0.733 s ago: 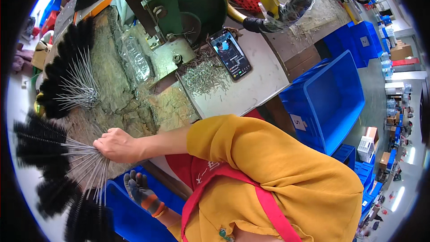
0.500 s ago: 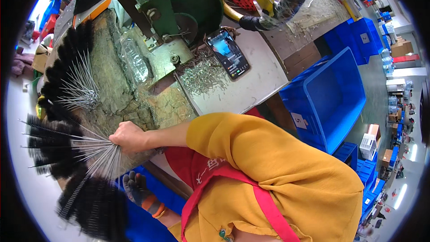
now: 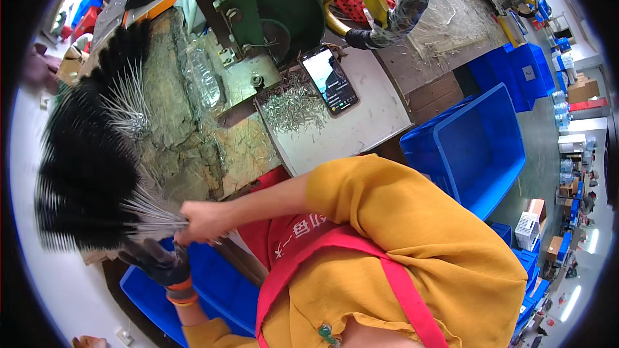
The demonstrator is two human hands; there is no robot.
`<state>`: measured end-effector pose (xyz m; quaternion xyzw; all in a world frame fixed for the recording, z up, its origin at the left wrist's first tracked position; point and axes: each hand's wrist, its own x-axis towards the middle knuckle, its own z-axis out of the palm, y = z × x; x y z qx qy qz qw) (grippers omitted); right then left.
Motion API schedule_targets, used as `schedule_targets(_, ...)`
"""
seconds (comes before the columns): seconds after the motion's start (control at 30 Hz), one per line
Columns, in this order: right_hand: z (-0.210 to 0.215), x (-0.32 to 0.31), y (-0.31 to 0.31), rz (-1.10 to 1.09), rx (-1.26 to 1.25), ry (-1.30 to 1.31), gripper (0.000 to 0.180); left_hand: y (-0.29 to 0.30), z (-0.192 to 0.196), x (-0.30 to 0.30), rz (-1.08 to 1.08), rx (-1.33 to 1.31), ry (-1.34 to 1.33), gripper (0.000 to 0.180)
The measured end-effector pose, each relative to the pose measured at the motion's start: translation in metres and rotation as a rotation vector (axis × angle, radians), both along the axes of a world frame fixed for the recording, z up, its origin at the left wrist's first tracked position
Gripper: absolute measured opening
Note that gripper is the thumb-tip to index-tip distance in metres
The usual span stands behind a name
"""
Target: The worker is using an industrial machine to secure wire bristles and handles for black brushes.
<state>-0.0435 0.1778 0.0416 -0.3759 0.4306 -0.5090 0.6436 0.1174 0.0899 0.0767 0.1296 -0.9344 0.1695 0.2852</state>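
My right hand [image 3: 205,220], bare, is closed round the wire stems of a bundle of twisted-wire brushes [image 3: 90,187]. Their black bristles fan out to the left, blurred by motion. Just under the stems is my left hand [image 3: 158,263], in a dark glove with an orange cuff; its fingers are spread along the underside of the bundle, the thumb apart. Whether it touches the brushes is hard to see. Farther back, a second pile of black wire brushes [image 3: 126,100] lies on the worn wooden bench [image 3: 167,135], its pale stems gathered toward the bench's middle.
A green machine [image 3: 284,6] stands at the back of the bench. Before it lie a heap of short metal pins [image 3: 293,106] and a lit phone [image 3: 330,82] on a white board [image 3: 374,116]. Blue bins stand at right [image 3: 480,148] and below my hands [image 3: 222,290].
My right hand has drawn the brush bundle nearer to me, and the spread brushes have come together into one fan. My gloved left hand has risen leftward to beneath the stems.
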Motion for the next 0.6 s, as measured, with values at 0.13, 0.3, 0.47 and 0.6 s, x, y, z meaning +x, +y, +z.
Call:
schedule_targets(0.13, 0.016, 0.025, 0.050, 0.369, 0.308, -0.750, 0.015, 0.018, 0.035, -0.017, -0.266, 0.176, -0.324, 0.044)
schedule_targets(0.3, 0.009, 0.037, 0.066, 0.587, 0.445, -1.428, 0.018, 0.045, 0.033, -0.044, -0.343, 0.418, -0.393, 0.027)
schedule_targets(0.47, 0.025, 0.025, 0.057, 0.613, 0.536, -1.429, 0.031, 0.039, 0.026, -0.057, -0.415, 0.440, -0.242, 0.017)
schedule_targets(0.6, 0.062, -0.001, 0.056, 0.538, 0.268, -1.149, 0.046, 0.009, 0.048, -0.052, -0.457, 0.802, -0.151, 0.018)
